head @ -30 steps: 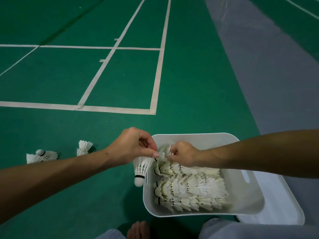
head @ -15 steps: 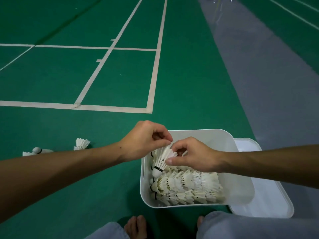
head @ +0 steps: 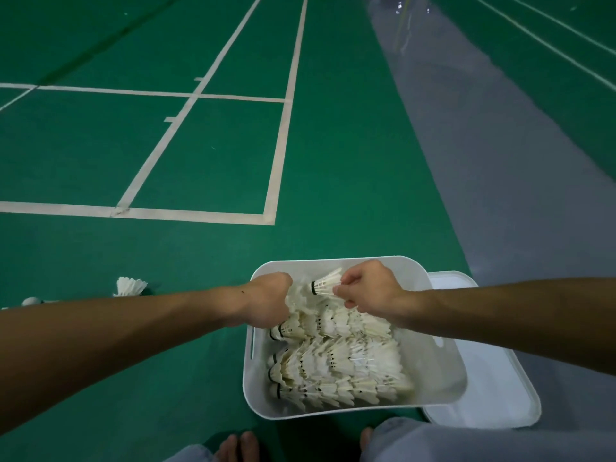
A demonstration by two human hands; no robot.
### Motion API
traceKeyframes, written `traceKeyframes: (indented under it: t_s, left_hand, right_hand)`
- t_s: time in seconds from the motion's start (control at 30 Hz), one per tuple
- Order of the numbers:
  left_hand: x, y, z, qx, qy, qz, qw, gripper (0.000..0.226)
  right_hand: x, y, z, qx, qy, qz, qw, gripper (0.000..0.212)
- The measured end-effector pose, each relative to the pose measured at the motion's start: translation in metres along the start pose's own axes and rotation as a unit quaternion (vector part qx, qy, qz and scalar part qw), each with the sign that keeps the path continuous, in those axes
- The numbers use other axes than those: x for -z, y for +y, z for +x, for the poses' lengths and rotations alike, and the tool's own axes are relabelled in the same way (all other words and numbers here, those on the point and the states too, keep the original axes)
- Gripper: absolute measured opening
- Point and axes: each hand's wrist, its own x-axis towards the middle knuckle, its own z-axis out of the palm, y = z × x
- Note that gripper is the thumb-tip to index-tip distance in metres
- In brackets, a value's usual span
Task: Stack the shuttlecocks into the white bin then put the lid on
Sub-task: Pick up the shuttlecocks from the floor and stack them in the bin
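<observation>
A person crouched on a green badminton court floor (head: 333, 168) reaches both arms into a white bin (head: 443, 378) set on the floor in front of bare toes (head: 238, 446). The right hand (head: 370, 288) pinches one shuttlecock (head: 325, 283) by its feathers, cork pointing left, above the far end of the bin. The left hand (head: 271, 300) is curled closed at the bin's left rim, pressed against the top of a stacked row of shuttlecocks (head: 333, 365); whether it grips one cannot be told. The nested rows lie on their sides across the bin, corks to the left. The white lid (head: 493, 395) lies flat on the floor, tucked partly under the bin's right side. Two loose shuttlecocks (head: 130, 286) rest on the floor well to the left.
</observation>
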Motion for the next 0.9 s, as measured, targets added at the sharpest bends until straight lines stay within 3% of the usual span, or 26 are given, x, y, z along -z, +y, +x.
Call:
traceKeyframes:
  t_s: [0.43, 0.6, 0.77, 0.9]
  left_hand:
    - [-0.016, -0.006, 0.021, 0.013, 0.001, -0.101, 0.995, 0.069]
    - [-0.006, -0.007, -0.008, -0.045, 0.061, -0.211, 0.974, 0.055]
    - [0.009, -0.031, -0.061, -0.101, 0.154, -0.302, 0.935, 0.008]
    - [0.013, -0.074, -0.094, -0.089, 0.235, -0.296, 0.922, 0.012]
  right_hand:
    - [-0.039, 0.001, 0.029, -0.045, -0.059, -0.044, 0.996, 0.012]
    - [-0.020, 0.003, 0.014, -0.061, -0.075, 0.030, 0.995, 0.021]
    - [0.002, -0.016, -0.028, 0.081, -0.025, 0.012, 0.996, 0.023]
    - [0.004, -0.058, -0.054, 0.204, -0.050, -0.069, 0.975, 0.014]
